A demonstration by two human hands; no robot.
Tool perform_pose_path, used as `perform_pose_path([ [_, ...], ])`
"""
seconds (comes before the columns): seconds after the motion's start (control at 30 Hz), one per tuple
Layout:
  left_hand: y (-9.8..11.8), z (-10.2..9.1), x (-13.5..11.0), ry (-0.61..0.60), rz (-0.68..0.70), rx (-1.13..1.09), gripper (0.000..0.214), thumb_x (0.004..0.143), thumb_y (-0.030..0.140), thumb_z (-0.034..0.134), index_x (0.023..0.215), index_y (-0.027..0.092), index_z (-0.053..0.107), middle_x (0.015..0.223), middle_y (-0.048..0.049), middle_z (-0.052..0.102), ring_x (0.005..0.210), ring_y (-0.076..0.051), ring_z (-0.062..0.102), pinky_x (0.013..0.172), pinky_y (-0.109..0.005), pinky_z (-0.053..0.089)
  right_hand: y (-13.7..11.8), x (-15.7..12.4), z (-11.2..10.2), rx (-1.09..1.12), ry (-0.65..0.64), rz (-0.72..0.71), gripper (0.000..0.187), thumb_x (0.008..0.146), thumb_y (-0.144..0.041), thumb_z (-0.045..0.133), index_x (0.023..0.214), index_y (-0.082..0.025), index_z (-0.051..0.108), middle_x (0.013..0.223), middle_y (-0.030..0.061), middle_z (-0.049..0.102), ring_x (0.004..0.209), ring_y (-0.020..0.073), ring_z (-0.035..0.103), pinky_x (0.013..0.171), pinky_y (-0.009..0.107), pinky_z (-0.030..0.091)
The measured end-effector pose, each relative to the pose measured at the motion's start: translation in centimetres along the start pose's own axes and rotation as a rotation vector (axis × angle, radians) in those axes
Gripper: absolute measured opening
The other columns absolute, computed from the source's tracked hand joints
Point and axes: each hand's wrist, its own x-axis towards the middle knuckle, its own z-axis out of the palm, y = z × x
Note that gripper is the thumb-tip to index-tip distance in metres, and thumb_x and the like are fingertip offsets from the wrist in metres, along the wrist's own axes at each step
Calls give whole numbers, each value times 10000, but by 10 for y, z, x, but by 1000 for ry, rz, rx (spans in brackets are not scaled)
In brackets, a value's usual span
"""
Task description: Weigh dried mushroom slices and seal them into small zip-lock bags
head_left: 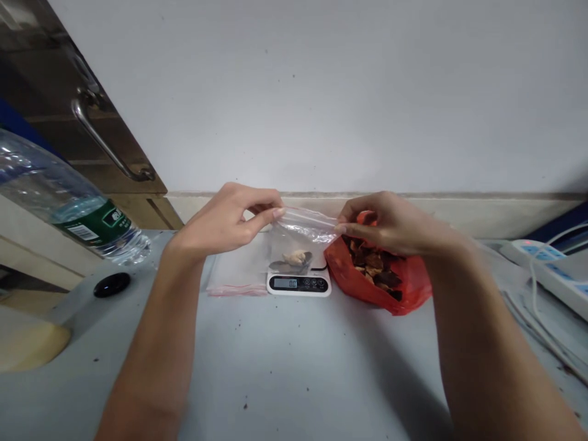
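Note:
Between my two hands hangs a clear zip bag (301, 236) with pale and dark dried pieces (296, 258) at its bottom. My left hand (236, 214) pinches its top left corner between thumb and fingers. At the top right corner, my right hand (383, 223) pinches the same edge. Just behind and below the bag is a small white digital scale (298, 283), its display reading 0.0; whether the bag touches it I cannot tell. Under my right hand sits a red plastic bag (399, 300) holding brown dried pieces (374, 269).
A stack of flat zip bags (236, 275) lies left of the scale. Further left are a water bottle (92, 214), a black oval object (112, 285) and a pale yellowish object (34, 343). A power strip (551, 263) with white cables is at right. A wall (344, 110) rises behind.

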Motion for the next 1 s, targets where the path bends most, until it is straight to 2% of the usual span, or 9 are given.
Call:
perform_pose_path([
  [0.17,9,3,2,-9,56,11,261,1001,334,533,859,215,717,766,13,730,682,-148,628,666,-258,463,-6,-4,-2,-51,-55,0,153,815,-369,643,743,-246,699,703,21,738,620,187,626,610,325,490],
  [0.33,25,20,9,117,245,-3,225,1021,272,557,935,230,760,995,-32,761,855,-173,695,795,-284,528,-19,-3,8,111,-213,-88,227,818,-366,683,984,-227,752,926,31,787,828,234,709,735,346,553],
  [0.47,43,36,15,432,335,96,197,1016,194,585,941,245,760,1077,-44,747,916,-184,689,827,-328,555,-16,0,11,181,-215,-139,227,932,-324,559,984,-203,744,898,46,777,826,225,713,752,363,581],
  [0.53,53,41,17,595,341,150,180,1003,160,601,953,250,749,1031,-38,750,918,-189,681,851,-346,554,-9,-5,0,279,-171,-136,269,962,-319,542,1088,-191,742,979,63,792,870,221,730,807,375,601],
  [0.6,62,46,19,646,340,128,183,1003,132,587,1004,241,734,983,-31,757,892,-182,677,850,-342,553,0,-17,-18,357,-53,-101,378,972,-325,549,1299,-196,690,1111,79,797,977,230,749,892,400,610],
  [0.67,66,53,21,511,326,49,179,1011,148,574,1077,229,719,1011,-28,773,900,-177,691,856,-325,556,12,-36,-38,298,146,-37,511,974,-325,553,1473,-221,589,1237,89,777,1107,256,739,988,453,590],
  [0.8,65,79,34,-39,253,-23,220,1026,231,528,1093,230,737,1071,-33,782,978,-201,717,860,-311,567,50,-84,-63,-157,469,152,535,945,-230,509,1465,-224,635,1382,115,719,1292,350,663,1104,601,511],
  [0.9,65,104,46,-253,173,18,307,1046,257,462,997,219,762,1032,-53,780,940,-213,712,840,-332,569,94,-114,-57,-449,462,148,670,833,-68,464,1458,-220,649,1503,110,631,1434,353,546,1210,639,401],
  [1.0,66,122,53,-286,108,105,287,1024,363,536,1038,201,773,1142,-96,773,1187,-301,646,990,-423,548,133,-133,-42,-464,195,137,600,870,-156,538,1441,-290,665,1573,89,562,1517,358,433,1212,637,402],
])
